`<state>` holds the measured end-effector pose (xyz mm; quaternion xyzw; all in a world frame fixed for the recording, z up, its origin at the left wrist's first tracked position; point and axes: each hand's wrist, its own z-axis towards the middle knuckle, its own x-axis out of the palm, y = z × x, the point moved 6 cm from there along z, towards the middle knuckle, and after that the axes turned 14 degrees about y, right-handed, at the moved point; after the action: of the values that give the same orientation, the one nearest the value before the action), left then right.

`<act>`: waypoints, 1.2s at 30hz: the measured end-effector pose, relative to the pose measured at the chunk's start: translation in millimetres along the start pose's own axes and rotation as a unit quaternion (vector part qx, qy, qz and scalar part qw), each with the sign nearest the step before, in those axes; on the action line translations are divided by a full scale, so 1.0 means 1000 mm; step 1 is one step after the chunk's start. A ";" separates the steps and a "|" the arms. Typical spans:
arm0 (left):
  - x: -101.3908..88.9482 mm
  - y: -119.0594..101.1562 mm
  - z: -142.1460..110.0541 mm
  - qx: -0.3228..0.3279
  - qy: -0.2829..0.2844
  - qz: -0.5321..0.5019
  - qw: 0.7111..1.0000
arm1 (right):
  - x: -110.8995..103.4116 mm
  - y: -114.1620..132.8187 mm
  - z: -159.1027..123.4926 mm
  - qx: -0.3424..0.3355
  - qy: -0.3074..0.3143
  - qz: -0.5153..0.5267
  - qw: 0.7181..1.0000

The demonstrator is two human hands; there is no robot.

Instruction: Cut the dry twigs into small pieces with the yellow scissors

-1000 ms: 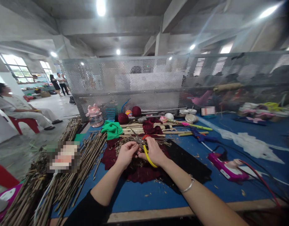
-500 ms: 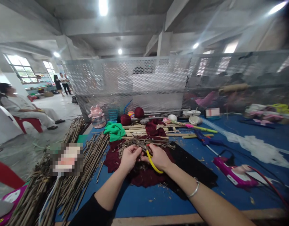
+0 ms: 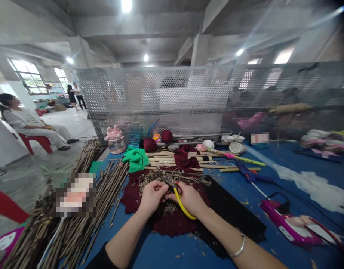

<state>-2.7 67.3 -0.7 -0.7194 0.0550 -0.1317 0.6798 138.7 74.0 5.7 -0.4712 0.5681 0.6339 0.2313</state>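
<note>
From where I watch, the middle of the clock is the two hands, and twelve is the far side of the bench with its flat blue top. The right hand is wrapped around a pair of scissors with yellow handles and grey metal blades. The blades point to about eleven o'clock, just beside the left hand. The left hand has its thumb and fingertips pressed together; I can't tell if something thin is between them. Under and past both hands is a messy pile of dry brown plant stems, on a crumpled dark red cloth. A flat black cloth reaches out toward four o'clock. Lots of long, thin brown sticks lie at nine o'clock. I see a scrunched bright green cloth near ten o'clock, and a round dark red ball at twelve. A silver metal bracelet is around the right wrist.
</note>
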 end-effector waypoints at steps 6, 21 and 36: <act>-0.003 0.001 0.001 -0.022 -0.005 -0.001 1.000 | -0.001 0.001 0.001 0.016 0.019 -0.025 0.999; -0.003 -0.007 -0.005 -0.011 -0.010 0.077 0.997 | -0.011 0.009 -0.003 -0.012 0.025 -0.035 0.999; -0.004 0.004 -0.001 -0.026 0.014 0.033 0.999 | -0.003 0.000 -0.002 0.028 0.021 -0.053 0.998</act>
<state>-6.4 67.0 -5.4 -0.7330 0.0917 -0.1180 0.6636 140.8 72.7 8.2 -0.5072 0.5646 0.5943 0.2660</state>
